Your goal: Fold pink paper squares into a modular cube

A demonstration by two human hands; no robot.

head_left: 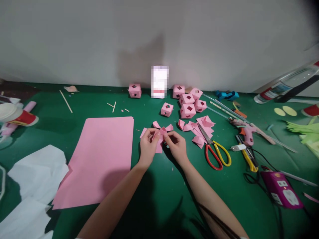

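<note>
Labels on a clear bottle (pixel 286 87) at the far right and a red-and-white cup (pixel 25 119) at the left were too small to read, as was any print on the white patches of a purple box (pixel 281 190) at the near right; a bright upright screen (pixel 159 81) at the far middle was blurred out. The left hand (pixel 149 147) held its thumb and forefinger together on folded pink paper (pixel 159 147), and the right hand (pixel 177 147) pinched the same piece from its right side, the remaining fingers of both curled. That piece sat between the hands, at the middle of the green table (pixel 161 205), its creased top gathered at the fingertips and a flat strip reaching toward the near side. Pink flaps showed just beyond; whether they belonged to it could not be told. Farther off stood pink paper cubes (pixel 185 114) with diamond-shaped openings, most clustered right of the screen. Scissors (pixel 216 152) with red and yellow handles lay right of the right hand.
</note>
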